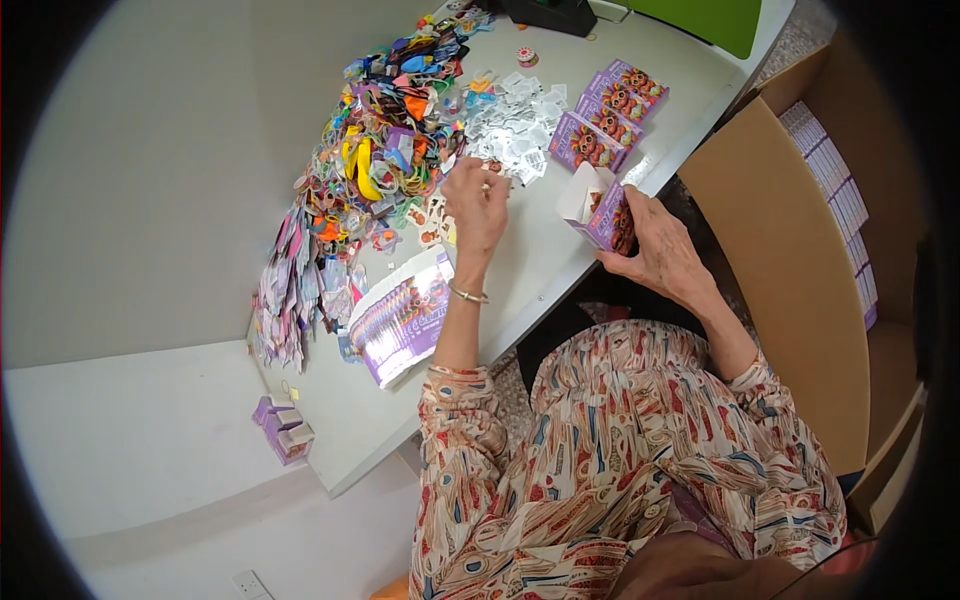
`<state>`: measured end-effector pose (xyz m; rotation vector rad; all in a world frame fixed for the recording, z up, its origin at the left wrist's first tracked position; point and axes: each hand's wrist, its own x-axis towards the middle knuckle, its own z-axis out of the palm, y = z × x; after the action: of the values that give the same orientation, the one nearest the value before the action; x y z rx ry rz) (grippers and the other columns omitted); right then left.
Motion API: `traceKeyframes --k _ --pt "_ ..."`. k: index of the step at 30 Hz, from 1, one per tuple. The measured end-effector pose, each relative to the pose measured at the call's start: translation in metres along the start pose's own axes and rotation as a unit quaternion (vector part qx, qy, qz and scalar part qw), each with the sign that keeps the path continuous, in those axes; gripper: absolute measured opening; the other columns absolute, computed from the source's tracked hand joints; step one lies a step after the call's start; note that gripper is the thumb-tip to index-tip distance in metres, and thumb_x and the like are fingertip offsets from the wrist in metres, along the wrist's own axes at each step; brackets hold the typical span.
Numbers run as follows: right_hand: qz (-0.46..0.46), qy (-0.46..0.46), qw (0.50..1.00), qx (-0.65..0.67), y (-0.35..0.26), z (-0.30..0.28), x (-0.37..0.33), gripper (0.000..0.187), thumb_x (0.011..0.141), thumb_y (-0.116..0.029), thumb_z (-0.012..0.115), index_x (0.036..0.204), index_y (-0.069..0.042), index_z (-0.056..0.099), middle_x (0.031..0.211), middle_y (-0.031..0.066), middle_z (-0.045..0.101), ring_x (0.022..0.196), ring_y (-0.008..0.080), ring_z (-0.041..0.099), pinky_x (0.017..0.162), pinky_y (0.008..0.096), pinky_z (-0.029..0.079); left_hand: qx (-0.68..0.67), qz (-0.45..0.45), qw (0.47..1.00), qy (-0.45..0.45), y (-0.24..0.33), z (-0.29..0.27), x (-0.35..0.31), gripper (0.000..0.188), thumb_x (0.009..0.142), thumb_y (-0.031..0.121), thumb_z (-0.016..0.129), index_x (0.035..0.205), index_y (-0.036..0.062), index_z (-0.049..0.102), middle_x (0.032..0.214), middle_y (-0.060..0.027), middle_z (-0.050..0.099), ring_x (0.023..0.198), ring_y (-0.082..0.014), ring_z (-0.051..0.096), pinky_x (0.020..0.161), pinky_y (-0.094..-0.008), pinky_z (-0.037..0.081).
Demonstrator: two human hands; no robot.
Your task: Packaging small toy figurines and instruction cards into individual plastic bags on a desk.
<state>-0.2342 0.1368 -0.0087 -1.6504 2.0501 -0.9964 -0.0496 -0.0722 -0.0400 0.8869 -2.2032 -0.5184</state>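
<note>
My right hand (660,245) grips a small purple printed box (607,222) at the table's front edge. The box's white flaps stand open, and a bit of something printed shows inside. My left hand (477,205) hovers over the table with its fingertips pinched together; what they hold, if anything, is too small to make out. Just beyond it lies a pile of small white printed slips (515,125). Beside its wrist are several small printed stickers or cards (430,222). A fanned stack of flat purple cartons (405,318) rests nearer to me, left of my forearm.
A long heap of colourful small trinkets (370,160) lines the table's left side, with bagged pieces (288,285) at its near end. Several filled-out purple boxes (610,115) stand at the back right. A large cardboard carton (790,250) with stacked boxes stands right of the table.
</note>
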Motion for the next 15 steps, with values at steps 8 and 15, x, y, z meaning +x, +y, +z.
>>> traceKeyframes --k 8,15 --pt "-0.083 -0.037 0.992 -0.085 -0.02 0.02 0.017 0.078 0.068 -0.022 0.075 0.13 0.006 0.035 0.104 0.0194 0.054 0.099 0.036 0.054 0.084 0.0417 0.047 0.099 0.134 0.985 -0.05 0.09 -0.033 -0.011 0.011 0.077 0.012 0.069 0.081 0.0057 0.06 0.118 -0.0132 0.052 0.114 -0.0323 0.043 0.096 -0.0461 0.03" --pt "-0.097 -0.052 0.992 -0.065 -0.019 0.026 0.023 0.08 0.069 -0.022 0.075 0.131 0.007 0.034 0.108 0.0227 0.055 0.103 0.0381 0.054 0.086 0.0423 0.048 -0.195 -0.046 0.973 -0.114 0.064 -0.037 -0.029 0.016 0.083 0.014 0.068 0.097 0.0074 0.072 0.116 -0.013 0.056 0.113 -0.0314 0.048 0.097 -0.0423 0.035"
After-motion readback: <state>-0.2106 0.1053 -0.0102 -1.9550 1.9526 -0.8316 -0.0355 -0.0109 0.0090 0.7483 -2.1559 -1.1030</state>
